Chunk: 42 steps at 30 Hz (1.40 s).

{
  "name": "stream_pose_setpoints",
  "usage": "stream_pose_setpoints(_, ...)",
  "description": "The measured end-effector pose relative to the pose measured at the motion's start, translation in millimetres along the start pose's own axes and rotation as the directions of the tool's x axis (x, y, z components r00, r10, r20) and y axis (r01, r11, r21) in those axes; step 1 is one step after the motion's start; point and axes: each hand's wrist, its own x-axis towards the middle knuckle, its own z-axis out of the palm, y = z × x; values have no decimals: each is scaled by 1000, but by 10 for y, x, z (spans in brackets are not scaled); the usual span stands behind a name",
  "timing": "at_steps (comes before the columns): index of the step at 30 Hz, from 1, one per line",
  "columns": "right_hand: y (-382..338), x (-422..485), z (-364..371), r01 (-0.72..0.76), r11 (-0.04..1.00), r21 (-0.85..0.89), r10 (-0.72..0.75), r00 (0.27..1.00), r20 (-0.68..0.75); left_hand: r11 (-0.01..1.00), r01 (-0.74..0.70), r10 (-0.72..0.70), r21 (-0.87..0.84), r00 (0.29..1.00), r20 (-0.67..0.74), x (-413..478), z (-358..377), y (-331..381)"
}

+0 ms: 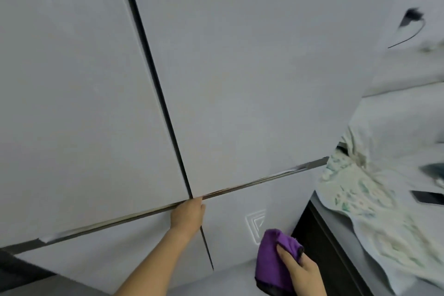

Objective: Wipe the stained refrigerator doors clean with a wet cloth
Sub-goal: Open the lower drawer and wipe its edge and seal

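The right hand (300, 274), nearest the lens at the bottom edge, is gripping a bunched purple cloth (271, 259): the thumb is pressing across the wad and the other fingers are wrapping in behind it, out of sight. The cloth is hovering at, or just touching, the lower right door (230, 243); contact is too close to call. An embossed triangular mark (255, 222) is sitting just above the cloth on that panel.

Up and to the left, the left hand (188, 214) is reaching to where the four doors meet. Its fingertips are vanishing into the horizontal gap (264, 179), so I cannot tell whether they are hooking an edge or only resting there.

The gap is running from lower left to upper right, and a faint brownish streak seems to be showing along it, just right of the junction. That streak is lying above and left of the cloth, so the wipe is probably going to travel upward along the gap's long axis. The right hand is the nearer one carrying the cloth. The upper right door (252, 79) is stretching well away above.
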Motion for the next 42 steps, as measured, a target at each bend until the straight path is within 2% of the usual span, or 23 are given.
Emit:
stream_pose_setpoints(3,64,-45,128,-56,997,61,57,998,-21,997,-29,25,-72,998,-51,-13,26,10)
stream_pose_setpoints(6,23,-100,216,-105,991,88,106,994,-12,997,-60,58,-56,997,-50,-51,-10,2)
stream_pose_setpoints(10,-140,-73,207,-78,995,63,79,997,-7,995,-98,99,8,995,-34,-305,-14,60)
stream_pose_setpoints(14,-224,38,150,-45,999,13,46,997,-60,977,-200,202,-79,979,19,-793,0,199)
stream_pose_setpoints(16,-253,95,104,7,999,-44,-11,996,-87,969,-228,232,-94,972,32,-1063,20,294)
stream_pose_setpoints(17,-260,122,68,47,995,-84,-54,994,-91,966,-250,250,-59,968,-8,-1205,45,349)
stream_pose_setpoints(20,-296,147,-35,228,927,-299,-246,969,-25,959,-281,283,28,956,-82,-1611,144,563)
stream_pose_setpoints(22,-280,100,-57,459,746,-482,-461,879,124,973,-222,214,-57,968,-128,-1764,236,686)
stream_pose_setpoints(23,-236,77,-50,587,589,-555,-556,793,250,978,-171,154,-122,978,-139,-1814,286,733)
stream_pose_setpoints(24,-182,44,-27,696,414,-586,-588,696,412,976,-135,112,-170,984,-137,-1860,300,780)
stream_pose_setpoints(26,-32,-27,18,824,78,-562,-526,513,678,968,-47,20,-245,993,-113,-1900,329,827)
stream_pose_setpoints(27,44,-51,13,845,-53,-532,-486,443,753,960,-1,-23,-280,996,-81,-1909,318,852)
stream_pose_setpoints(28,87,-70,4,857,-124,-500,-451,400,798,942,31,-47,-335,998,-41,-1909,328,878)
stream_pose_setpoints(29,91,-82,-14,862,-148,-485,-432,384,816,916,54,-52,-398,999,16,-1908,345,901)
stream_pose_setpoints(31,76,-19,-107,878,-148,-456,-427,359,830,886,58,-31,-459,997,64,-1897,359,962)
stream_pose_setpoints(34,-6,195,-327,908,-83,-411,-431,339,836,876,51,-34,-479,998,44,-1879,333,1104)
stream_pose_setpoints(38,-276,685,-583,862,-51,-504,-433,436,789,869,104,-82,-484,994,65,-1866,312,1228)
stream_pose_setpoints(42,-574,1199,-678,816,77,-573,-462,538,705,880,125,-86,-458,991,106,-1926,346,1271)
